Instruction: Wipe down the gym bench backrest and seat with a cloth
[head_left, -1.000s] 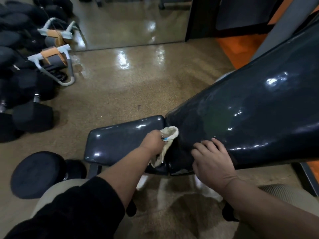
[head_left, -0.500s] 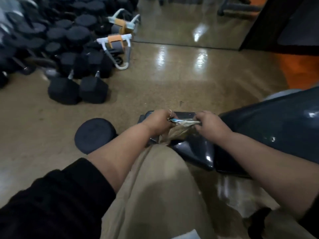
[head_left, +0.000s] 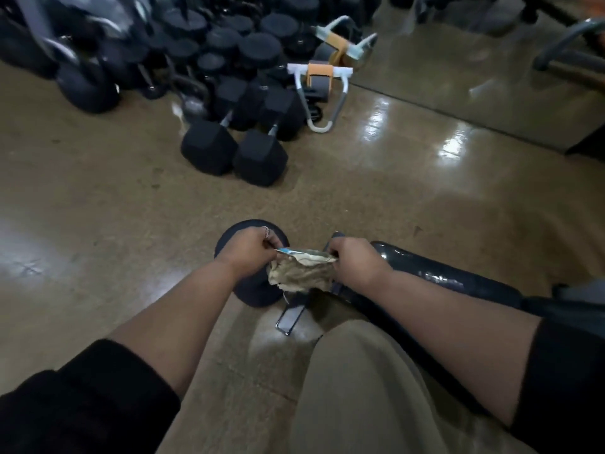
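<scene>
While both forearms reach forward over a tan trouser leg (head_left: 353,388), the cloth (head_left: 301,271) hangs stretched between the two hands, held in the air in front of the bench rather than lying on it. The left hand (head_left: 248,253) is curled into a fist and pinches the cloth's top left corner, where a thin pale blue edge shows; a ring (head_left: 265,231) sits on one of its fingers. The right hand (head_left: 355,260) is likewise closed, gripping the top right corner, so the upper hem runs taut and nearly level between them. Below that hem the cloth sags in soft, crumpled folds; it is off-white to beige, limp and a little ragged along its lower edge.

The bench (head_left: 435,273) lies just behind and to the right of the right hand: a long padded cushion in dark, glossy vinyl with rounded edges, catching small highlights. Under it a flat dark metal foot (head_left: 289,317) rests on the floor. Partly hidden behind the left hand is a black, matte, round-ended weight (head_left: 253,290).

The floor (head_left: 114,208) is speckled brown, smooth and shiny, with bright reflections to the right. Farther off stands a heap of black hexagonal dumbbells (head_left: 234,149) with short metal handles, and beside them a white curved frame with an orange strap (head_left: 322,90). Black sleeves (head_left: 82,404) are pushed up on both arms.
</scene>
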